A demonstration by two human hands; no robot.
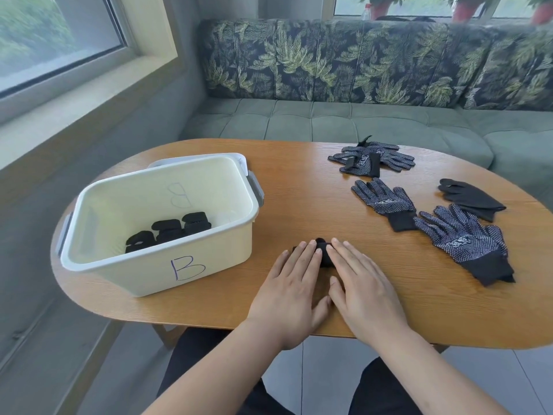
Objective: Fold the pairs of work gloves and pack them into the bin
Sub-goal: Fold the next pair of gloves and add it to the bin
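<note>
- An oval wooden table [299,181] with a light brown grain fills the middle of the view.
- A wooden leg [167,333] shows under its near edge.
- Behind the table stands a bench with grey-green tufted seat cushions [329,121].
- Its back cushions [329,61] are dark with a green leaf pattern.
- At the left is a large window [45,34] with a wide sill [74,109].
- Above the bench, red flower pots [466,10] and a clear bottle [365,10] stand by another window.
- The floor [323,375] has pale grey tiles.
</note>
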